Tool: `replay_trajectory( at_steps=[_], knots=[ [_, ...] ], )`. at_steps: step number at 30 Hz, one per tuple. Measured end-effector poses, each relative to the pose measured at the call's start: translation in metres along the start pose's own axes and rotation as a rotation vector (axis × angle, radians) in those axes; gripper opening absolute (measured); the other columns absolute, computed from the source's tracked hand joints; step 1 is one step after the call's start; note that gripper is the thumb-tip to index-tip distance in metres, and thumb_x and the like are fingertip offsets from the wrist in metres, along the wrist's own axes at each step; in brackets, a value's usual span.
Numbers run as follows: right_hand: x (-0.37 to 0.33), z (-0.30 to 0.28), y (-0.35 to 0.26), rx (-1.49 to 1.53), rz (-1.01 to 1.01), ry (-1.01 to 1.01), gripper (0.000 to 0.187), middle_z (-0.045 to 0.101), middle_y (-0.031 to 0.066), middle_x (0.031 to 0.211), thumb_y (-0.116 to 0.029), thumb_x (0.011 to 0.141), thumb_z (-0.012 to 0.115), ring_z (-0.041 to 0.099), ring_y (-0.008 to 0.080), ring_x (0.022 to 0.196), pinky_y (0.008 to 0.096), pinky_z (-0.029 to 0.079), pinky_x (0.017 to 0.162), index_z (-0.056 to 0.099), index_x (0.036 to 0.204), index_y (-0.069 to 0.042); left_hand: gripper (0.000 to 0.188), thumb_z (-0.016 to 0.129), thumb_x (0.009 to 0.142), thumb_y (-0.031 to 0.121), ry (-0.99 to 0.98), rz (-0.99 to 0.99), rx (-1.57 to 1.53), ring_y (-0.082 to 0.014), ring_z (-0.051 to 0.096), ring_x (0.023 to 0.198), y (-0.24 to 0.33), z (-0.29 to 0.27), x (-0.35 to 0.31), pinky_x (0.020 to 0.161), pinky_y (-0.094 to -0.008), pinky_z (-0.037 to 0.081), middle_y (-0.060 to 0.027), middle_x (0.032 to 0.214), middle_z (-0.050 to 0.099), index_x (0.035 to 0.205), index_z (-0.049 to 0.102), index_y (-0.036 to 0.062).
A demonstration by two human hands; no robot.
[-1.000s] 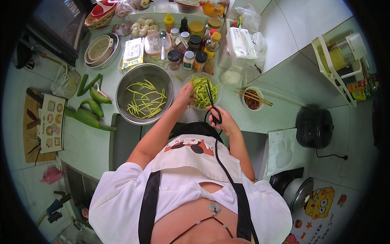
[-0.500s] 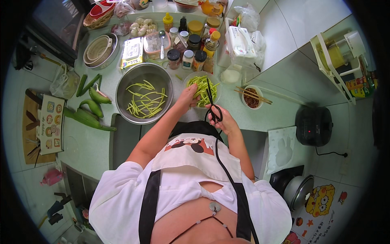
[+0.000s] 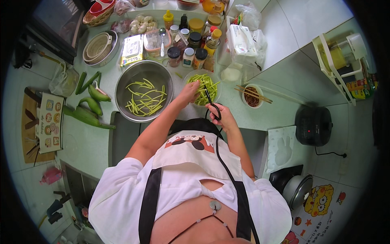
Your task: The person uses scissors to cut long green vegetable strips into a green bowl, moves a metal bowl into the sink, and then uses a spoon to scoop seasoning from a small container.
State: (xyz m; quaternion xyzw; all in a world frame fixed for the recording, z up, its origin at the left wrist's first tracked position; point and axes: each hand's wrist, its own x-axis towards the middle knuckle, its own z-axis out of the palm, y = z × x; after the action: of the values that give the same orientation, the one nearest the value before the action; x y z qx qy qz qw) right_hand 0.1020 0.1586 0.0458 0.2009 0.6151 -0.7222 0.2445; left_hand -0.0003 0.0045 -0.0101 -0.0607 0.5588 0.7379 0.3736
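Scissors [image 3: 209, 97] are sitting clasped in our right hand [image 3: 225, 118], their tips pointing over green strips [image 3: 211, 85] that are filling a clear bowl [image 3: 220, 90] near the counter's [image 3: 239, 118] front edge. Our left hand [image 3: 189, 92] is reaching over the bowl's left rim, though we cannot tell whether it is gripping any. Beside it, a steel basin [image 3: 156, 73] is holding more strips.

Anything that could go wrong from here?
Cut: the scissors in the right hand have their blades close to the left hand; a slip might nick a finger.
Knock: chopsticks lie across the small bowl, overhanging its rim; a sideways bump from the right hand might dislodge them.
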Motion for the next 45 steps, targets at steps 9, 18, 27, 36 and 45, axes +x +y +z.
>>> replay_trajectory(
  at_steps=[9, 18, 27, 36, 45],
  knots=[
    [0.005, -0.006, 0.007, -0.013, -0.006, 0.062, 0.023, 0.047, -0.0014, 0.055, -0.026, 0.081, 0.058, 0.039, 0.0047, 0.038, 0.0170, 0.025, 0.033, 0.057, 0.093, -0.006, 0.024, 0.043, 0.089, 0.035, 0.061, 0.107, -0.046, -0.0069, 0.032, 0.046, -0.005, -0.004, 0.004, 0.041, -0.0217, 0.025, 0.0020, 0.064, 0.039, 0.096, 0.043, 0.0119],
    [0.002, -0.003, 0.001, -0.052, 0.033, 0.021, 0.024, 0.051, -0.0019, 0.059, -0.028, 0.083, 0.055, 0.046, 0.0048, 0.043, 0.0160, 0.027, 0.034, 0.054, 0.097, -0.009, 0.026, 0.054, 0.085, 0.022, 0.080, 0.267, 0.009, -0.0054, 0.037, 0.048, -0.011, -0.004, 0.002, 0.045, -0.0216, 0.033, -0.0004, 0.069, 0.051, 0.103, 0.045, 0.0062],
    [-0.002, -0.002, 0.002, 0.024, 0.026, -0.043, 0.027, 0.051, -0.0019, 0.061, -0.031, 0.083, 0.053, 0.046, 0.0051, 0.045, 0.0152, 0.026, 0.034, 0.053, 0.100, -0.010, 0.014, 0.051, 0.086, 0.019, -0.013, 0.221, -0.082, -0.0047, 0.032, 0.045, -0.015, -0.004, 0.006, 0.041, -0.0213, 0.027, -0.0010, 0.068, 0.052, 0.093, 0.045, 0.0084],
    [-0.003, -0.005, 0.008, 0.002, 0.004, 0.007, 0.025, 0.049, -0.0014, 0.056, -0.028, 0.082, 0.056, 0.042, 0.0054, 0.040, 0.0167, 0.024, 0.032, 0.057, 0.093, -0.007, 0.012, 0.049, 0.086, 0.020, -0.007, 0.157, 0.074, -0.0060, 0.033, 0.043, -0.010, -0.004, 0.005, 0.039, -0.0225, 0.026, -0.0008, 0.064, 0.048, 0.087, 0.044, 0.0085],
    [0.001, -0.007, 0.013, -0.069, 0.012, 0.081, 0.022, 0.048, -0.0015, 0.053, -0.025, 0.081, 0.057, 0.041, 0.0052, 0.037, 0.0177, 0.025, 0.032, 0.059, 0.091, -0.006, 0.021, 0.056, 0.081, 0.021, 0.064, 0.180, 0.337, -0.0093, 0.046, 0.049, -0.004, -0.004, 0.008, 0.042, -0.0245, 0.034, -0.0021, 0.065, 0.052, 0.091, 0.049, 0.0036]
  ],
)
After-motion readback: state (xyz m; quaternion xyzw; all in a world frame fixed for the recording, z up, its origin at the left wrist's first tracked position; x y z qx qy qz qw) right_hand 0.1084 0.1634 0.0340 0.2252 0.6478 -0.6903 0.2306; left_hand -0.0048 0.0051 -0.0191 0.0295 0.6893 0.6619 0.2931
